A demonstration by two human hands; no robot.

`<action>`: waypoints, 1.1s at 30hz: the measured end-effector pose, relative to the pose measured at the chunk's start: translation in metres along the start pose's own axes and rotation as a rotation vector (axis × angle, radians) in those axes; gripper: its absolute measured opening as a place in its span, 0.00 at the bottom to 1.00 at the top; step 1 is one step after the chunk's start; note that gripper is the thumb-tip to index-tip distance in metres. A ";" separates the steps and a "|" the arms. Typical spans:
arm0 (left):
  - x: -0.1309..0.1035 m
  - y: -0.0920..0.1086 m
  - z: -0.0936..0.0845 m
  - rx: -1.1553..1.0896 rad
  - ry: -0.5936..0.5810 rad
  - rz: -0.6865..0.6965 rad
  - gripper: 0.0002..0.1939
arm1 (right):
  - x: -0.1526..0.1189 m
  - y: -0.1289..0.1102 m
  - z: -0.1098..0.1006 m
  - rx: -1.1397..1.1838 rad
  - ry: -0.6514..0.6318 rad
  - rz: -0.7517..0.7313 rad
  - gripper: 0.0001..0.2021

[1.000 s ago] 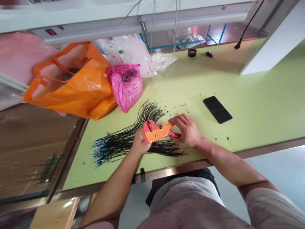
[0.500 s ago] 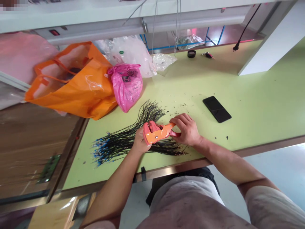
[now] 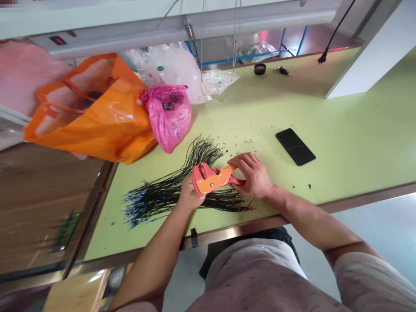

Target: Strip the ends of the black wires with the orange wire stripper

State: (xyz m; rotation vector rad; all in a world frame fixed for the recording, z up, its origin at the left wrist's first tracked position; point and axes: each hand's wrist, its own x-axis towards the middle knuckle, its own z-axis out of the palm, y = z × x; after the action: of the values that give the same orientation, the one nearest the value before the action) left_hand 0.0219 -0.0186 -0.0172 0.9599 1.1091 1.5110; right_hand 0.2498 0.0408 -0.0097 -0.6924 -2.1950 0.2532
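My right hand (image 3: 255, 175) is wrapped round the handles of an orange and red wire stripper (image 3: 214, 182), whose jaw end points left. Behind that jaw end is my left hand (image 3: 190, 193), its fingers hidden by the tool, so what they hold does not show. Under both hands a large bundle of black wires (image 3: 162, 195) is spread over the table. Blue ends (image 3: 134, 206) gather at the bundle's left, and bare copper-coloured tips (image 3: 245, 209) show at the lower right. Another part of the bundle fans out above my left hand.
A black phone (image 3: 295, 146) lies to the right on the green table (image 3: 351, 130). Small scraps (image 3: 248, 142) are scattered beyond my hands. Orange (image 3: 97, 117) and pink (image 3: 169, 117) bags stand at the left. A black ring (image 3: 260, 69), keys (image 3: 283, 70) and a hanging plug (image 3: 322, 57) are farther back.
The whole view has shifted slightly. My hands and the wire stripper keep nearly the same pose over the wires.
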 end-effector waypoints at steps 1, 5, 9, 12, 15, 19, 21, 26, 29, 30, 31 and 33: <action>0.000 0.000 -0.001 0.012 -0.016 0.004 0.26 | 0.000 0.000 0.000 0.001 -0.002 -0.006 0.24; 0.001 0.000 -0.006 0.086 -0.103 0.087 0.23 | 0.000 0.001 -0.001 -0.009 -0.007 0.006 0.23; 0.002 -0.003 -0.009 0.103 -0.119 0.108 0.22 | 0.000 0.001 -0.001 0.003 -0.050 0.051 0.23; 0.002 -0.005 -0.011 0.106 -0.086 0.113 0.21 | 0.000 0.001 0.000 0.008 -0.061 0.053 0.23; 0.002 -0.005 -0.011 0.090 -0.064 0.105 0.23 | 0.000 0.001 -0.001 -0.004 -0.033 0.026 0.23; 0.002 -0.005 -0.011 0.055 -0.069 0.090 0.23 | 0.000 0.001 -0.001 -0.011 -0.023 0.004 0.22; 0.002 -0.006 -0.012 0.067 -0.086 0.108 0.21 | -0.001 0.001 -0.001 -0.008 -0.028 0.009 0.23; 0.004 -0.008 -0.015 0.100 -0.062 0.101 0.21 | -0.001 0.001 0.000 -0.015 -0.034 0.020 0.22; 0.003 -0.008 -0.013 0.101 -0.040 0.069 0.22 | -0.001 0.001 0.000 -0.029 -0.060 0.043 0.22; 0.002 -0.007 -0.012 0.100 -0.042 0.064 0.22 | -0.002 0.000 0.000 -0.038 -0.066 0.050 0.21; 0.001 -0.007 -0.011 0.094 -0.049 0.063 0.22 | -0.003 0.000 0.001 -0.046 -0.067 0.052 0.20; -0.001 -0.007 -0.009 0.074 -0.066 0.068 0.22 | -0.005 0.000 0.003 -0.062 -0.057 0.045 0.18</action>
State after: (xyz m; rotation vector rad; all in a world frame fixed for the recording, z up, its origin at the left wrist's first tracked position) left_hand 0.0159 -0.0208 -0.0266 1.1006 1.1009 1.4905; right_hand 0.2500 0.0387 -0.0151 -0.7787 -2.2510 0.2308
